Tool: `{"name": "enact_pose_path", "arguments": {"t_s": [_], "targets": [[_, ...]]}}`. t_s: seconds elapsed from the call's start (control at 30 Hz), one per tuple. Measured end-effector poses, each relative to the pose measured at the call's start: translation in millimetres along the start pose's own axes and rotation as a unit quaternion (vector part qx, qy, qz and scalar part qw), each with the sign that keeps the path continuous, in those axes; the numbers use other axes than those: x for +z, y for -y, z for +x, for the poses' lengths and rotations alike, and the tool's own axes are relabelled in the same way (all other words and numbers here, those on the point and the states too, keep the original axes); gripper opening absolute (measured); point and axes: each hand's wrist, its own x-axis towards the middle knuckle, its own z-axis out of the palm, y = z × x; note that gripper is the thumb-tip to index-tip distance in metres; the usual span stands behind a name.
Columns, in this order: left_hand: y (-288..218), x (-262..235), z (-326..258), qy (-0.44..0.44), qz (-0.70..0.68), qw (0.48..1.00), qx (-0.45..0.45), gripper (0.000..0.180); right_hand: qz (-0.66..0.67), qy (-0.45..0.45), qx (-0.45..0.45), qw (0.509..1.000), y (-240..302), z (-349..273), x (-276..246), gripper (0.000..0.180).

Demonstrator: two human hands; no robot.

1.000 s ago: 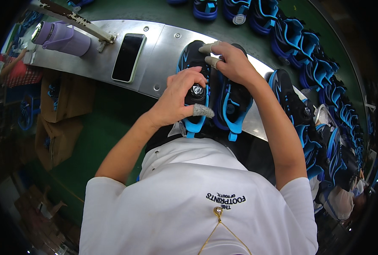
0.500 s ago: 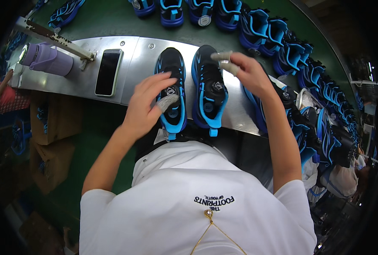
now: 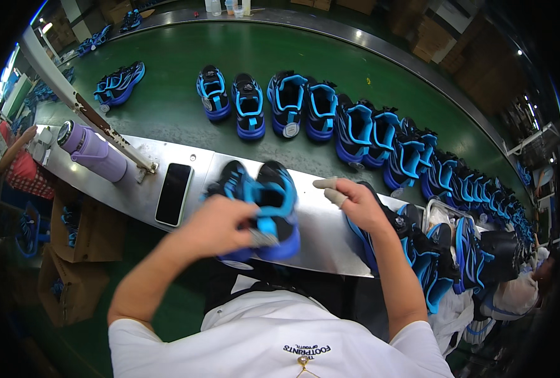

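A pair of black-and-blue sneakers (image 3: 279, 208) stands side by side at the metal ledge in front of me, toes pointing away. My left hand (image 3: 220, 220) is closed at their heels, its thumb and fingers pinching the heel tabs; it is somewhat blurred. Whether the soles touch the ledge I cannot tell. Off to the right of the pair, my right hand (image 3: 359, 201) hovers over the metal with nothing in it, thumb and forefinger apart and covered by pale finger cots. Close beside it on the right lies another dark sneaker (image 3: 363, 242), partly hidden by my forearm.
On the metal ledge (image 3: 324, 239) a phone (image 3: 174, 194) and a purple bottle (image 3: 97, 154) stand left, near a rusty post (image 3: 94, 120). Beyond runs a green conveyor belt (image 3: 179, 50) with a long row of sneakers (image 3: 321, 110). Cardboard boxes (image 3: 72, 286) sit lower left.
My left hand has gone from the left shoe's opening to the heels, and the two shoes are now pressed together. My right hand has drawn away from the right shoe. The view has tilted up.
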Motion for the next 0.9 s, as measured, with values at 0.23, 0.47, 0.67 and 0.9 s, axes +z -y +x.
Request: {"name": "enact_pose_path", "arguments": {"t_s": [0.23,0.47,0.67,0.9], "targets": [[78,-127,51,-0.126,0.243,0.954,-0.124,0.051,-0.087,-0.057,0.041,0.994,4,57,-18,0.028],[142,-177,134,-0.329,0.406,0.848,-0.084,0.031,-0.383,-0.127,-0.102,0.909,17,143,-41,0.041],[97,-28,231,-0.096,0.138,0.982,0.091,0.051,-0.454,-0.109,-0.063,0.882,-50,174,-58,0.053],[51,20,169,-0.153,0.033,0.986,0.047,0.014,-0.181,-0.018,-0.112,0.977,17,83,-22,0.03]]}}
